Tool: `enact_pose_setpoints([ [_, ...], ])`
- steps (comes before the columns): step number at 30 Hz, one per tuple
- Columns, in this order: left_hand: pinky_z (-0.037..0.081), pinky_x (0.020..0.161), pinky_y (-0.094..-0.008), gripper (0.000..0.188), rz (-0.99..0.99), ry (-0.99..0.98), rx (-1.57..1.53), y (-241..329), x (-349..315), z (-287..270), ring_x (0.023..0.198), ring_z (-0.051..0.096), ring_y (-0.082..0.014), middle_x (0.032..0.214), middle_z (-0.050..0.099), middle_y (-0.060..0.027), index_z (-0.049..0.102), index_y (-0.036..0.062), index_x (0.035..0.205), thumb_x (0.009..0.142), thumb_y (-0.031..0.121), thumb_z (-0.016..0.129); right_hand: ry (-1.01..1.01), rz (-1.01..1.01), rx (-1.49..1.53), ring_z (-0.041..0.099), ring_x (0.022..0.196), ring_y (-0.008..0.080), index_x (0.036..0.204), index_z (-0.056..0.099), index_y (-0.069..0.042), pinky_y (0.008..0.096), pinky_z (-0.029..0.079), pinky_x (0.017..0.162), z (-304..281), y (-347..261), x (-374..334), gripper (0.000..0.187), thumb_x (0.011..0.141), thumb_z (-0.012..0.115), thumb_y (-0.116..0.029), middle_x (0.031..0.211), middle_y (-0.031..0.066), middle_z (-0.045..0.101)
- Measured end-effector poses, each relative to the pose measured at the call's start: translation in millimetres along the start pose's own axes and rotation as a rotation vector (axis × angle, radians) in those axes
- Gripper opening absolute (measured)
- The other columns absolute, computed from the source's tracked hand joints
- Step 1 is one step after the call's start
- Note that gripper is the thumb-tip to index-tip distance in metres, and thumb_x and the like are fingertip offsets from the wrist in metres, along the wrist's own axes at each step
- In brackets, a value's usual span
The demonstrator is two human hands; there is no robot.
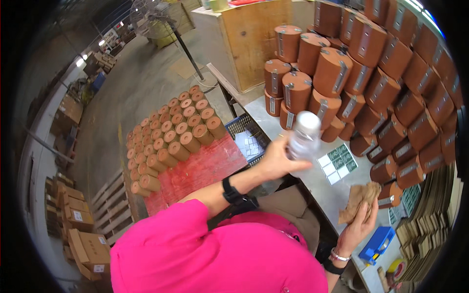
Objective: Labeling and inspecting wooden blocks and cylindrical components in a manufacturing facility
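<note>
My left hand (277, 160) is closed around a clear bottle with a white cap (304, 137), slightly blurred, above the grey worktable (264, 110). In my right hand (361, 229) is a crumpled brown cloth (357, 201), gripped at the table's near side. Between the two hands lies a sheet of green and white stickers (338, 163), with some labels gone from it. Reddish-brown cylinders with metal clasps (333, 72) stand stacked beyond the bottle. A blue tape dispenser (377, 245) rests close to my right hand.
Rows of smaller brown cylinders (180, 129) stand on a red board (205, 168) at left. A dark crate (246, 139) holds white papers beside the table. Folded cardboard (427, 229) is piled at right. A pedestal fan (188, 51) and a wooden cabinet (254, 41) stand behind.
</note>
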State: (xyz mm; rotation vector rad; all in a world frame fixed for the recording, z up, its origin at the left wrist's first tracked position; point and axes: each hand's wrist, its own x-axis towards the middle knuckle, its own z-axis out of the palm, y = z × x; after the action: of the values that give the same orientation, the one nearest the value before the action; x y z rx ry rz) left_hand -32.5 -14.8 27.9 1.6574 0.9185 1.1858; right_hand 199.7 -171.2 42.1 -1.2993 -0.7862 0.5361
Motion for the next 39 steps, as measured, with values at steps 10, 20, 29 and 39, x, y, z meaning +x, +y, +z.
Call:
enact_pose_setpoints([
  [10, 0.052, 0.091, -0.0371, 0.062, 0.078, 0.617, 0.505, -93, 127, -179, 0.106, 0.064, -0.0228, 0.116, 0.064, -0.0139, 0.055, 0.0004, 0.121, 0.071, 0.017, 0.087, 0.123, 0.142, -0.162, 0.051, 0.125, 0.0215, 0.144, 0.041, 0.004, 0.0332, 0.041, 0.105, -39, 49, -19, 0.050, 0.101, 0.056, -0.015, 0.140, 0.0144, 0.050],
  [20, 0.051, 0.089, -0.0412, 0.066, -0.038, 0.795, 0.484, -142, 164, -156, 0.102, 0.066, -0.0331, 0.110, 0.067, -0.0196, 0.053, -0.0011, 0.116, 0.066, 0.021, 0.090, 0.131, 0.112, -0.248, 0.053, 0.123, 0.0233, 0.141, 0.042, 0.009, 0.0334, 0.042, 0.104, -30, 54, -18, 0.049, 0.098, 0.059, -0.008, 0.138, 0.0180, 0.052],
  [29, 0.040, 0.105, -0.0452, 0.070, -0.180, 0.834, 0.640, -94, 140, -135, 0.120, 0.049, -0.0414, 0.130, 0.050, -0.0253, 0.044, -0.0019, 0.134, 0.074, 0.012, 0.076, 0.131, 0.130, -0.300, 0.052, 0.123, 0.0217, 0.140, 0.045, 0.006, 0.0332, 0.042, 0.104, -36, 70, -7, 0.049, 0.097, 0.061, -0.011, 0.138, 0.0153, 0.052],
  [39, 0.040, 0.101, -0.0481, 0.096, 0.366, 0.412, 0.576, 80, 145, 0, 0.119, 0.049, -0.0375, 0.125, 0.051, -0.0207, 0.042, -0.0008, 0.134, 0.065, 0.046, 0.088, 0.167, 0.075, -0.203, 0.053, 0.122, 0.0232, 0.137, 0.046, 0.009, 0.0351, 0.042, 0.104, -34, 60, -4, 0.047, 0.096, 0.061, -0.010, 0.135, 0.0167, 0.053],
])
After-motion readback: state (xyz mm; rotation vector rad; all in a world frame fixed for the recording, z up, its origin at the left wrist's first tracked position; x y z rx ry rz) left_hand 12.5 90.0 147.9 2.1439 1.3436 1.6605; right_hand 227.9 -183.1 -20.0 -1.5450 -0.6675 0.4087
